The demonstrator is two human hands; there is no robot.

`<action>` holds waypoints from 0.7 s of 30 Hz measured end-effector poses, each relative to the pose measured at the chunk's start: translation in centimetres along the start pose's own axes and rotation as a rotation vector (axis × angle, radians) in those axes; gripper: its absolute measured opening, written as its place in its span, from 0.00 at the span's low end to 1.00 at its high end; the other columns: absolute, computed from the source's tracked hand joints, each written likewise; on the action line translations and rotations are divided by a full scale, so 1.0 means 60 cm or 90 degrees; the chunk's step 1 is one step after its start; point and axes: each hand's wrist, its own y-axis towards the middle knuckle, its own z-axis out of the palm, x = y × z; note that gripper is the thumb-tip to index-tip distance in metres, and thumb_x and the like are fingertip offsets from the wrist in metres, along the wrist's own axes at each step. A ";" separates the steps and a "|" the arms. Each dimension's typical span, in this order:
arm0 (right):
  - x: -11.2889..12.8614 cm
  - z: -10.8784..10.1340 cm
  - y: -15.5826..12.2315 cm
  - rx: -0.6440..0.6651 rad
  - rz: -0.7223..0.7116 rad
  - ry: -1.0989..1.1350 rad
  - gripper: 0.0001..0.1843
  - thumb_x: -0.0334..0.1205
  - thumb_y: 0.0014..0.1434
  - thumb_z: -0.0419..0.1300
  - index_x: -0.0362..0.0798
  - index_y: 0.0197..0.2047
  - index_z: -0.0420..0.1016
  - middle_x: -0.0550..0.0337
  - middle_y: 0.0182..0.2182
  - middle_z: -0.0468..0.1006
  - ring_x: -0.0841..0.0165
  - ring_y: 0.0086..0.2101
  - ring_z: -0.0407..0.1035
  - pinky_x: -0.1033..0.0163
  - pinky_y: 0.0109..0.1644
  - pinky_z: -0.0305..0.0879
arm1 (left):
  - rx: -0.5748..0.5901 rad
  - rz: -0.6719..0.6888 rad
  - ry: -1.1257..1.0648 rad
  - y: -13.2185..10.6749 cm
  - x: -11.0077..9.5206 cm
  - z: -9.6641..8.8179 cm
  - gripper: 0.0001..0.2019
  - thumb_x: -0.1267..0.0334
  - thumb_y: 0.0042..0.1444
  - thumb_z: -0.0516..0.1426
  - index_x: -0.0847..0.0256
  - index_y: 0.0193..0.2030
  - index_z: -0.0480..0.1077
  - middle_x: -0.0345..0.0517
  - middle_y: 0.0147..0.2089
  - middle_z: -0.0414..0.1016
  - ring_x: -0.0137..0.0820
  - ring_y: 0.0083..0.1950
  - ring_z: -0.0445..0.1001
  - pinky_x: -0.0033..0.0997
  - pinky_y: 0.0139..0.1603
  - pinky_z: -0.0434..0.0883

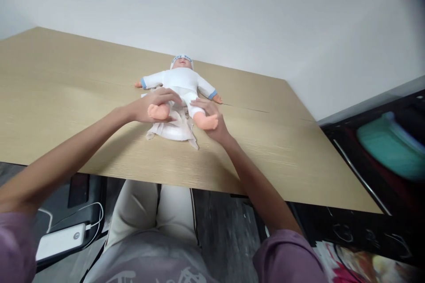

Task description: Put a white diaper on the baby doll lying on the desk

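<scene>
A baby doll in a white suit with blue cuffs and a white lettered headband lies on its back on the table, arms spread and feet toward me. An unfolded white diaper lies under its hips, with the near end spread toward me. My left hand is curled around the doll's leg on the left, its bare foot in front of my palm. Around the leg on the right is my right hand, its fingers over the thigh and partly hidden behind the foot.
The light wooden table stands against a white wall. At right, a teal container sits on a dark surface. Below the table's front edge at left, a white power bank with a cable and a dark phone lie on a black surface.
</scene>
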 end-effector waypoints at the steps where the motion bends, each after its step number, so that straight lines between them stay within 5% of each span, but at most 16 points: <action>1: -0.010 -0.003 -0.008 0.013 -0.036 -0.002 0.25 0.41 0.78 0.56 0.58 0.73 0.79 0.56 0.76 0.76 0.51 0.77 0.67 0.40 0.82 0.65 | 0.031 0.009 0.013 -0.016 0.009 -0.004 0.24 0.44 0.67 0.69 0.51 0.64 0.82 0.57 0.66 0.84 0.51 0.69 0.80 0.56 0.75 0.73; 5: -0.047 0.016 -0.029 0.033 -0.139 -0.025 0.26 0.30 0.73 0.52 0.57 0.63 0.86 0.55 0.69 0.84 0.55 0.75 0.71 0.39 0.83 0.61 | 0.129 0.047 0.016 -0.073 0.042 -0.010 0.23 0.53 0.69 0.66 0.51 0.68 0.82 0.59 0.71 0.83 0.53 0.78 0.75 0.60 0.78 0.73; 11: -0.070 0.053 -0.040 0.021 -0.139 -0.069 0.28 0.25 0.73 0.50 0.55 0.60 0.87 0.54 0.68 0.85 0.58 0.75 0.71 0.40 0.81 0.64 | 0.159 0.034 0.009 -0.106 0.059 0.004 0.29 0.67 0.67 0.61 0.52 0.75 0.78 0.59 0.77 0.78 0.52 0.84 0.69 0.64 0.82 0.70; 16: -0.065 0.036 -0.036 0.069 -0.117 -0.015 0.27 0.28 0.74 0.50 0.56 0.62 0.86 0.55 0.69 0.84 0.58 0.75 0.71 0.38 0.82 0.64 | 0.180 -0.003 0.012 -0.112 0.072 0.013 0.36 0.73 0.56 0.65 0.46 0.73 0.80 0.53 0.79 0.77 0.52 0.85 0.67 0.62 0.84 0.69; 21: -0.035 0.007 -0.026 0.079 -0.100 0.015 0.28 0.31 0.76 0.46 0.55 0.59 0.88 0.53 0.64 0.87 0.57 0.71 0.76 0.32 0.85 0.57 | 0.196 0.014 0.022 -0.119 0.086 0.019 0.38 0.76 0.57 0.59 0.48 0.74 0.78 0.53 0.80 0.76 0.48 0.86 0.66 0.57 0.84 0.69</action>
